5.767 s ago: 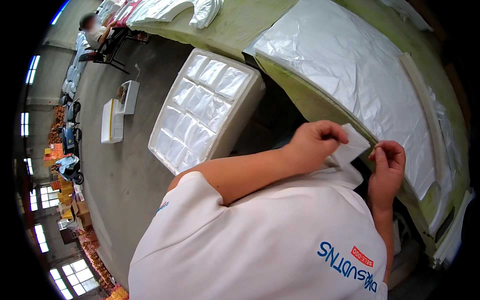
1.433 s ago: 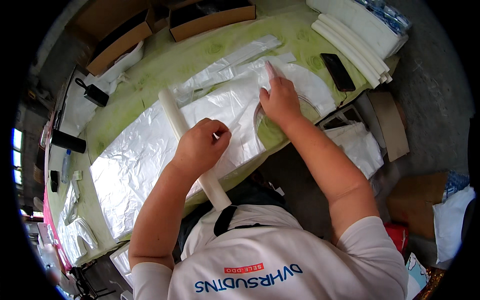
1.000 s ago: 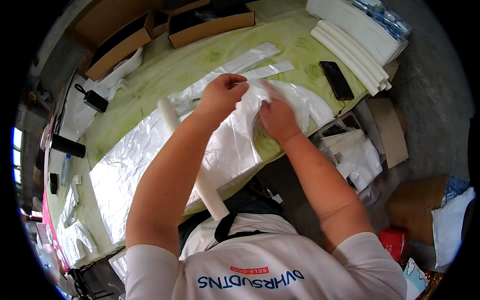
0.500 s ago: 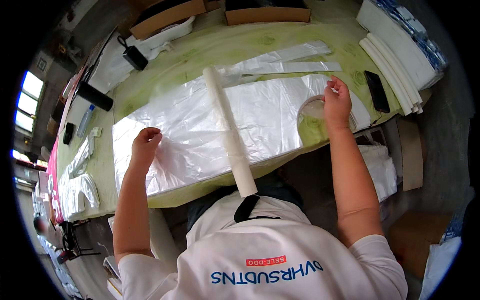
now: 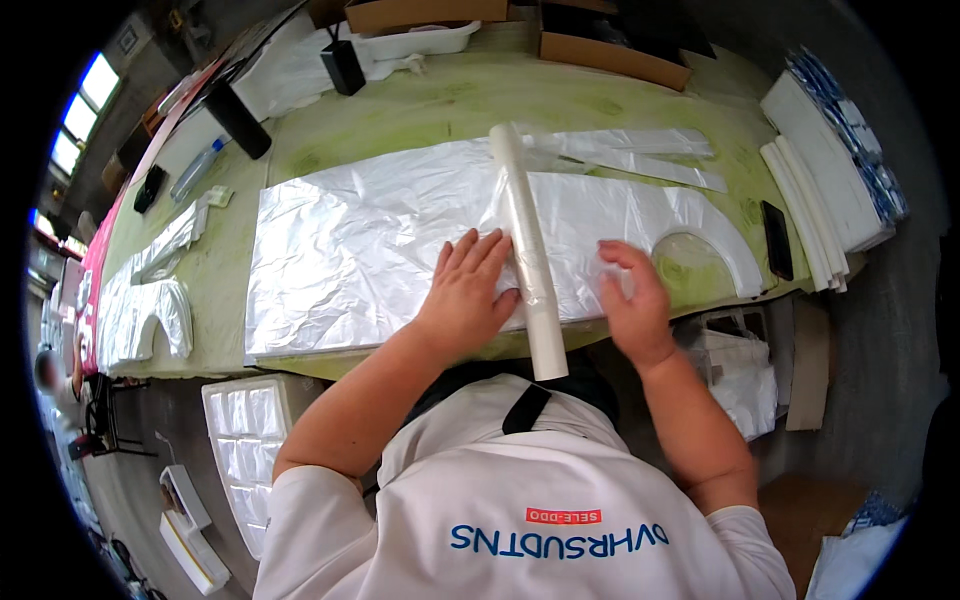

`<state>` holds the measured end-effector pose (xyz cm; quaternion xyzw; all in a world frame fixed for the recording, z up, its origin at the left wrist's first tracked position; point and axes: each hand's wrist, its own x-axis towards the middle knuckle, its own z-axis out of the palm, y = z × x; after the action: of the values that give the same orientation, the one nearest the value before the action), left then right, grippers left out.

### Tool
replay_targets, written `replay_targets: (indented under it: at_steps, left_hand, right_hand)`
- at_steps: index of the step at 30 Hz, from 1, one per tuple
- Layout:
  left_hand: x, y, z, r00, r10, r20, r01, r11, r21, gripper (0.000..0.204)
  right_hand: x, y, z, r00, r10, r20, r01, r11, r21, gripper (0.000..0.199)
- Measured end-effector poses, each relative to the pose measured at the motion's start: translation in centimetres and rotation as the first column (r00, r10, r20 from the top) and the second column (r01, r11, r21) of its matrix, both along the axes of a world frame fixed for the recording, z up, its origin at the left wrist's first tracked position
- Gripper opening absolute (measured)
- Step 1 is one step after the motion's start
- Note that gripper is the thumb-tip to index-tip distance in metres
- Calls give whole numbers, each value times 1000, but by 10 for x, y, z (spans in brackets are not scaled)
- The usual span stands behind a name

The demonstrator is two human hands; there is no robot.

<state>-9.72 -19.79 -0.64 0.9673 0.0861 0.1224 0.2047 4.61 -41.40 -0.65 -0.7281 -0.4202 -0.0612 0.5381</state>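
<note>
A stack of shiny white plastic sheets [image 5: 350, 250] lies across the table, with a curved cut-out at its right end. Over it rests a long pale roll [image 5: 535, 270] of thin film, its near end sticking out past the table edge. My left hand [image 5: 465, 290] lies flat on the sheets, fingers stretched, with its fingertips close against the roll's left side. To the right of the roll, my right hand [image 5: 637, 305] is slightly blurred, its fingers bent but apart and nothing visible in it.
Plastic strips [image 5: 650, 165] lie behind the sheets. A dark phone [image 5: 776, 240] and white rolls [image 5: 805, 215] sit at the right. Cut white plastic pieces [image 5: 150, 310], a bottle [image 5: 196, 170] and a black cylinder [image 5: 237, 120] are at the left. Cardboard boxes [image 5: 610, 50] stand at the back.
My left hand has moved right and flattened beside the roll. My right hand has left the curved end and come nearer the roll. The raised film on the left now lies flatter.
</note>
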Motion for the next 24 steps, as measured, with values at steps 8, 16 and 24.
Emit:
replay_targets:
  at_steps: [8, 16, 24]
  left_hand:
    - [-5, 9, 8, 998, -25, -59, 30, 996, 81, 62]
    - [6, 32, 40, 931, -138, 337, 165, 985, -51, 33]
    - [0, 52, 39, 945, -153, 289, 138, 988, 72, 16]
  right_hand:
    - [-56, 31, 1, 958, 288, -12, -288, 957, -30, 31]
    - [-67, 53, 23, 899, 409, 156, -393, 911, -127, 28]
    - [-57, 54, 15, 962, 240, 133, -222, 966, -135, 24]
